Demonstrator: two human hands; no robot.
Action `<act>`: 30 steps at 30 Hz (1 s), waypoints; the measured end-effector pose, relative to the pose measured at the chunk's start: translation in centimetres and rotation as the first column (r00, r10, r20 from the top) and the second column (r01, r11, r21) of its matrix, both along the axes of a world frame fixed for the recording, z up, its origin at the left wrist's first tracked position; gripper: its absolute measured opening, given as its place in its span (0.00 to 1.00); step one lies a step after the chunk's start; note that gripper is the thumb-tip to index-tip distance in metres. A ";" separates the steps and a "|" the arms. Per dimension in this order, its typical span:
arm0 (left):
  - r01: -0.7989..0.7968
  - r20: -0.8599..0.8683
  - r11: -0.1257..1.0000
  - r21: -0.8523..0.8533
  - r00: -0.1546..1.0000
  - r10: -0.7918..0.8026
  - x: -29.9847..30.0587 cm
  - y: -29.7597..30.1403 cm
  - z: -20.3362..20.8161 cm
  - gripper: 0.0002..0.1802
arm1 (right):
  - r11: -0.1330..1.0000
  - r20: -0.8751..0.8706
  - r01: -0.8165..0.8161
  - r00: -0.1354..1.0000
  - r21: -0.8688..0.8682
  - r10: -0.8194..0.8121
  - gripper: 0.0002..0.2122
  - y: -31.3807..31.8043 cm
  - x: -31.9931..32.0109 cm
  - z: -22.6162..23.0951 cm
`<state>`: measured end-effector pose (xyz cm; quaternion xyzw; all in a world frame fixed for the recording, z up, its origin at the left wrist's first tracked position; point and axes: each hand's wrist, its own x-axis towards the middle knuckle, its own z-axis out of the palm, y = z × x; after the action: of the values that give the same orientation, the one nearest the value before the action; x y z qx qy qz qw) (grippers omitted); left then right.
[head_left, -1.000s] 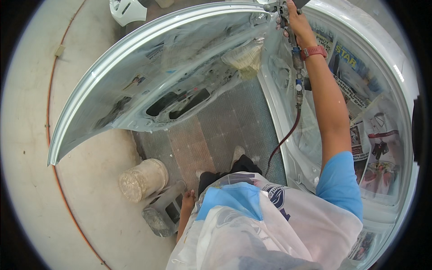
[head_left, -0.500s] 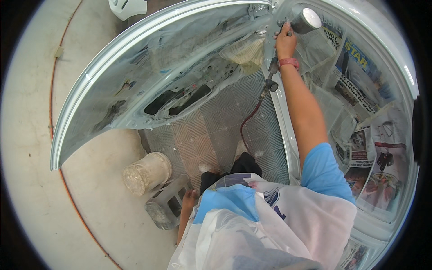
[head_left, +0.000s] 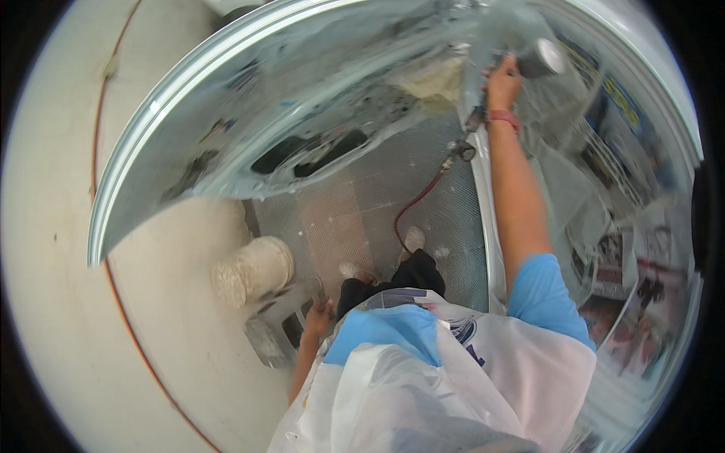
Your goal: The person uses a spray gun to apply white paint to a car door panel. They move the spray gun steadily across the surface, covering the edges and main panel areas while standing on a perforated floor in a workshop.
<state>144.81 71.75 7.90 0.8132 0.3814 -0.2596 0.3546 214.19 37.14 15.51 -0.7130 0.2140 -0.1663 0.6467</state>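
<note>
My right hand [head_left: 504, 84], with a red band at the wrist, is wrapped round a spray gun [head_left: 487, 90] with a round silver cup [head_left: 542, 58]. A dark red air hose [head_left: 419, 198] runs down from the gun's lower end to the floor near my feet. The gun is beside the hinge end of an open pale car door [head_left: 249, 128], in front of the door opening. Low at my left side hangs my left hand [head_left: 320, 315], its fingers loosely apart and nothing visible in them. Blur softens both hands.
Newspaper masking [head_left: 619, 249] covers the car at right. A dirty white bucket [head_left: 257, 270] lies tipped on the floor, next to a greyish plastic stool [head_left: 273, 336]. An orange hose [head_left: 124, 317] crosses the floor at left. Patterned matting [head_left: 332, 219] lies under my feet.
My right hand and the spray gun appear slightly lower and to the right, while the whole view has shifted and blurred. My left hand appears slightly higher, its fingers less curled.
</note>
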 end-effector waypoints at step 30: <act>-0.247 0.215 0.949 -0.197 0.933 0.288 -24.1 11.7 -10.8 0.31 | 0.486 0.636 -0.848 0.259 -0.210 0.727 0.34 44.5 -47.5 13.5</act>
<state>120.70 83.48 -2.86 0.7464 0.4199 -0.1394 0.4972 166.70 81.67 29.03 -0.5547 -0.3978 -0.0378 0.7298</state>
